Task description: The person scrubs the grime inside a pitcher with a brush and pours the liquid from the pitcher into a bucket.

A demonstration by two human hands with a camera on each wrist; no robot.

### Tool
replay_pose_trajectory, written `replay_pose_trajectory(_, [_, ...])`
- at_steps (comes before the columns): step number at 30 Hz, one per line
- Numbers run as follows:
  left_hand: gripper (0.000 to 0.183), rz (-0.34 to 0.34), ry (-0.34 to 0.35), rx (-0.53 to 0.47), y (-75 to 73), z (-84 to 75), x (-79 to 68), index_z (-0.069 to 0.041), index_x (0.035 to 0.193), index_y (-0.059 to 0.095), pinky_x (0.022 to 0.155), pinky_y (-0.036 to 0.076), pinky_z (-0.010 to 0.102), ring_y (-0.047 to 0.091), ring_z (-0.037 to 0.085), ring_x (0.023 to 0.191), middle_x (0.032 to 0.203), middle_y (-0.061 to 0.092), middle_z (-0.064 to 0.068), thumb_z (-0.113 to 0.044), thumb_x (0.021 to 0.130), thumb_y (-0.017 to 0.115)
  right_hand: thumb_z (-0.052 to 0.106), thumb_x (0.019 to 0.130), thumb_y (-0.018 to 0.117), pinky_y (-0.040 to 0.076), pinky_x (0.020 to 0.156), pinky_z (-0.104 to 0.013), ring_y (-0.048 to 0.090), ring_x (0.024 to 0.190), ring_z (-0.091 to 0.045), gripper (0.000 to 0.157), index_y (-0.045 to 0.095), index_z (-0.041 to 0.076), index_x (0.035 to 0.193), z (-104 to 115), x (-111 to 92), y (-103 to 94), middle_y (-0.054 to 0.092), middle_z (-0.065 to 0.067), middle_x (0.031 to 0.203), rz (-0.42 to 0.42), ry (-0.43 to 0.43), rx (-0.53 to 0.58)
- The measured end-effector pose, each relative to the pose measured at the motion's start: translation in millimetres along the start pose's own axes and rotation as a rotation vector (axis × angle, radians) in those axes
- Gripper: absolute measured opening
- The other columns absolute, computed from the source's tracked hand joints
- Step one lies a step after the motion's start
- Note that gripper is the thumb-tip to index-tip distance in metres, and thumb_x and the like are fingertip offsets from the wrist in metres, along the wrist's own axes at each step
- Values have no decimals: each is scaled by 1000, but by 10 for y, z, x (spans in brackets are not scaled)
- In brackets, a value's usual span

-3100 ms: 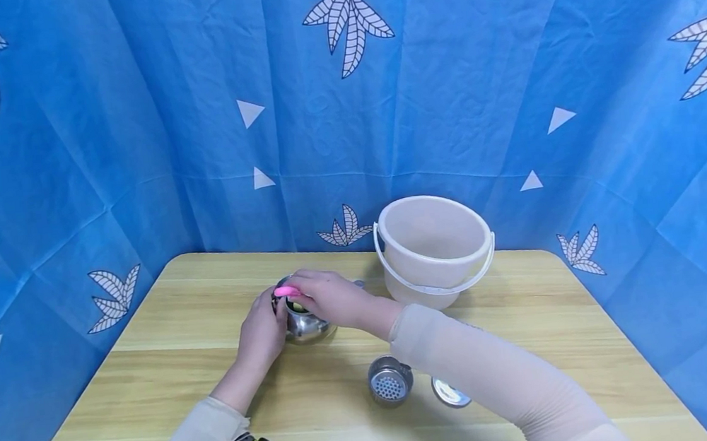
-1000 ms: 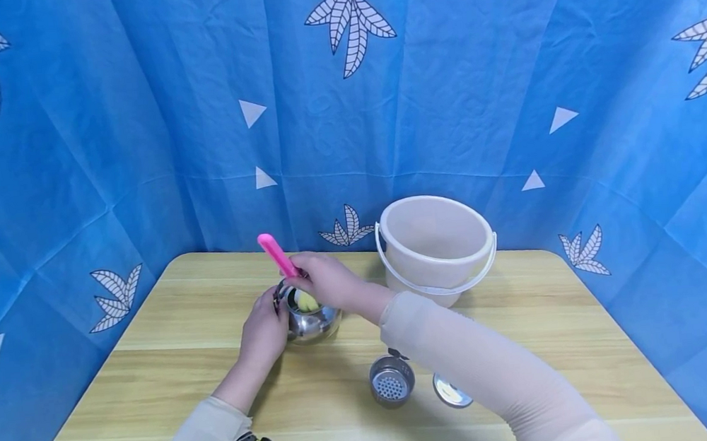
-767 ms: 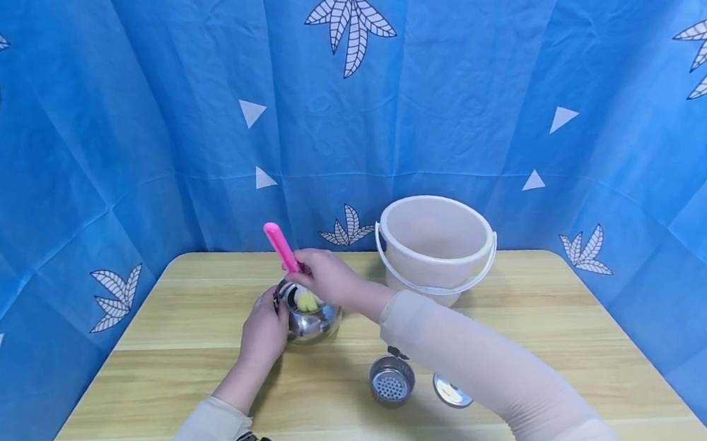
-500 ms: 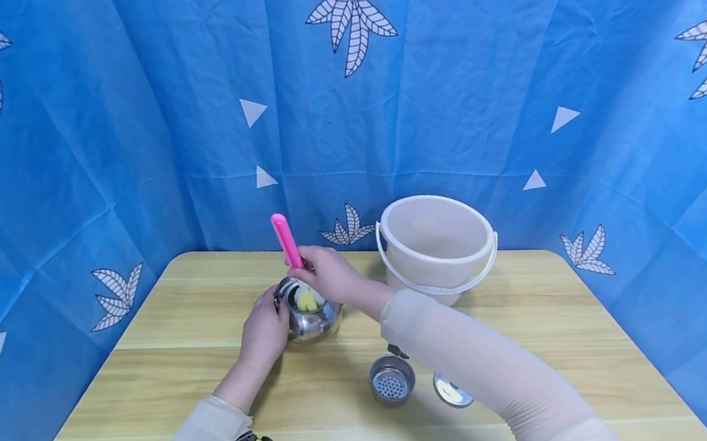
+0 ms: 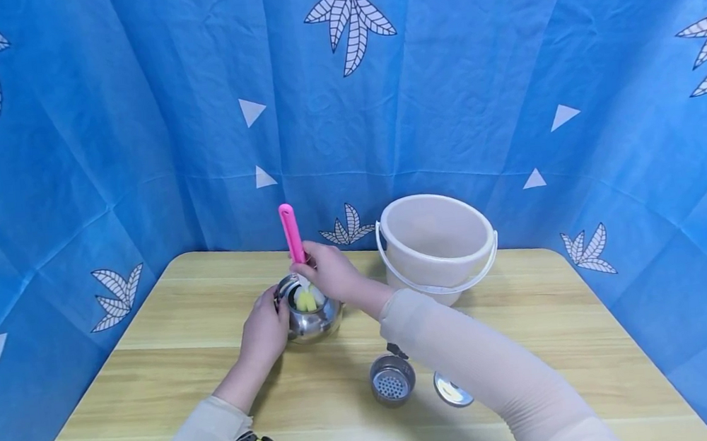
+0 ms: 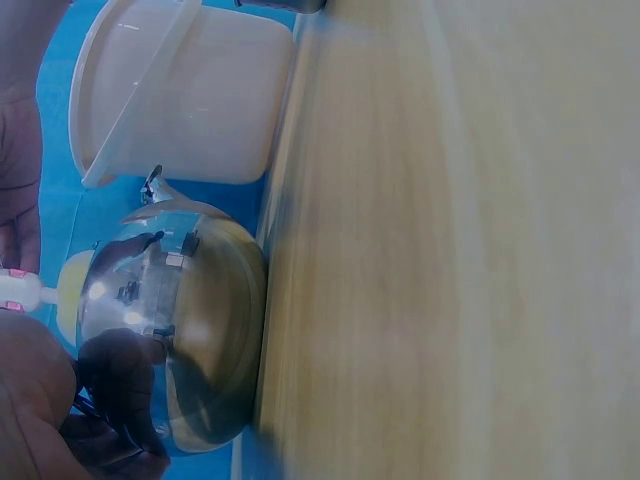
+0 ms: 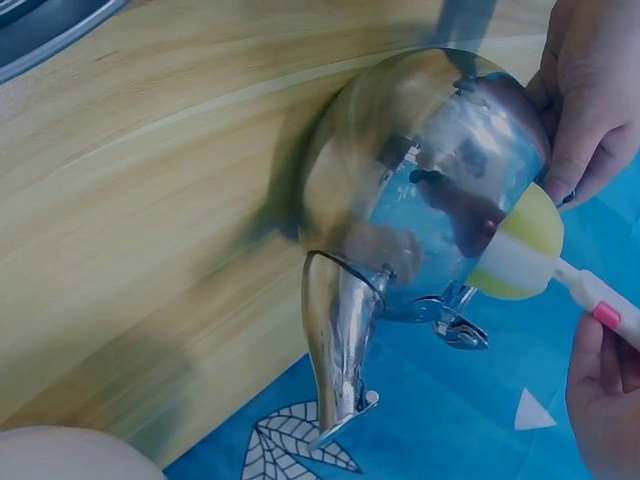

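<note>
A shiny stainless steel teapot (image 5: 315, 326) stands on the table, its mouth facing up. My left hand (image 5: 265, 328) grips the teapot by its handle side, the fingers partly hidden behind the pot. In my right hand (image 5: 334, 273), a sponge brush (image 5: 291, 230) is held by its pink handle, which points up and tilts slightly left. The brush's yellow and white sponge head (image 7: 525, 240) sits in the pot's mouth, partly sticking out in the right wrist view. That view also shows the spout (image 7: 340, 350), on the side away from my left hand.
A white bucket (image 5: 416, 277) with a handle stands at the back right, beside my right forearm. Nearer me lie a metal strainer cup (image 5: 391, 380) with a perforated bottom and a round metal lid (image 5: 451, 390), partly behind the sleeve. A blue patterned curtain (image 5: 210, 121) surrounds the table.
The brush handle has swung from low over the pot to nearly upright, and more of the sponge shows. My right hand has shifted slightly right and up; my left hand stays put.
</note>
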State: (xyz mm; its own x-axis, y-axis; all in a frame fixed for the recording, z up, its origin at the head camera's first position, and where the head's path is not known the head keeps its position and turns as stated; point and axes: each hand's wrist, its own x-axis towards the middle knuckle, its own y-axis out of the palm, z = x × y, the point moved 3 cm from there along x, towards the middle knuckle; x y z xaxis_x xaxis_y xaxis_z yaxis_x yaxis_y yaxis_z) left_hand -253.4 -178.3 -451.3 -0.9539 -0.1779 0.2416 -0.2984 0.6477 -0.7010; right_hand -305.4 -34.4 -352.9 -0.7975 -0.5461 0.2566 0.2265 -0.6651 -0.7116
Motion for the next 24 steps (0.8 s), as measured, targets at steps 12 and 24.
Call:
replay_pose_trajectory(12, [49, 7, -8, 2, 0, 0, 1, 10, 144, 43, 101, 47, 58, 55, 47, 123, 138, 52, 32, -23, 106, 43, 24, 100, 62, 52, 58, -23, 58, 71, -12, 23, 63, 10, 118, -50, 4, -23, 64, 0, 86, -59, 84, 39])
replay_pose_trajectory(24, [51, 15, -27, 9, -2, 5, -1, 9, 145, 41, 103, 46, 58, 53, 47, 124, 140, 50, 32, -24, 107, 42, 23, 101, 62, 52, 59, -24, 59, 70, -13, 20, 63, 9, 115, -61, 12, -47, 62, -1, 85, -103, 124, 65])
